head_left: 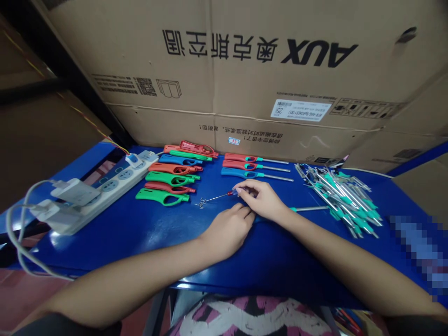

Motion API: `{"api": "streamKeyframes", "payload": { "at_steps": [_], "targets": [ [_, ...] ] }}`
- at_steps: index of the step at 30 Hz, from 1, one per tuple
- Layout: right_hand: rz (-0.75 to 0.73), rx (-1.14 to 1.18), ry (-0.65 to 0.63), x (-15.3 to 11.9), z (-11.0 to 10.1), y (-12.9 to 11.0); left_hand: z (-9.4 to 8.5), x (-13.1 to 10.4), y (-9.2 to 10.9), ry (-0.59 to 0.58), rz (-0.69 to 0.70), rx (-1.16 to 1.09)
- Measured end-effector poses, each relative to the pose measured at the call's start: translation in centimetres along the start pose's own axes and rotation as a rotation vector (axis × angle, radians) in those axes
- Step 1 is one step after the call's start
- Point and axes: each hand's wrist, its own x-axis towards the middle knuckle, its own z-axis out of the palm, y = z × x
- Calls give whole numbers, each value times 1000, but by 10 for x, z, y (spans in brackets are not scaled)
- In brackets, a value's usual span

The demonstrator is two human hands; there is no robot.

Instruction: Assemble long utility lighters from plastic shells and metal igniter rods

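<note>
My right hand (pixel 259 198) is closed round the handle of a screwdriver (pixel 219 197), whose thin shaft points left. The tip is at a small pile of screws (pixel 201 203) on the blue table. Just below, my left hand (pixel 229 231) is closed over a lighter mostly hidden under both hands; its metal tube (pixel 311 208) sticks out to the right. Behind my hands lie three lighters with tubes, two red and one blue (pixel 238 173). To the left is a row of red, green, blue and orange handle shells (pixel 163 196).
A heap of metal tubes with teal parts (pixel 345 200) lies on the right of the blue table (pixel 154 247). A white power strip (pixel 115 189) with plugs and cables runs along the left. A large cardboard box (pixel 196 93) stands behind.
</note>
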Motion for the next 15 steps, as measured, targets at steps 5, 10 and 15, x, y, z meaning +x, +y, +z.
{"api": "streamKeyframes", "payload": {
  "at_steps": [5,10,15],
  "targets": [
    [-29,-28,-17,0,1,0,0,0,-1,11,11,4],
    [-27,-6,-23,-1,3,0,-1,1,-1,-6,10,7],
    [20,113,62,-3,-4,-1,-4,3,-3,-22,-19,-62]
  ]
}}
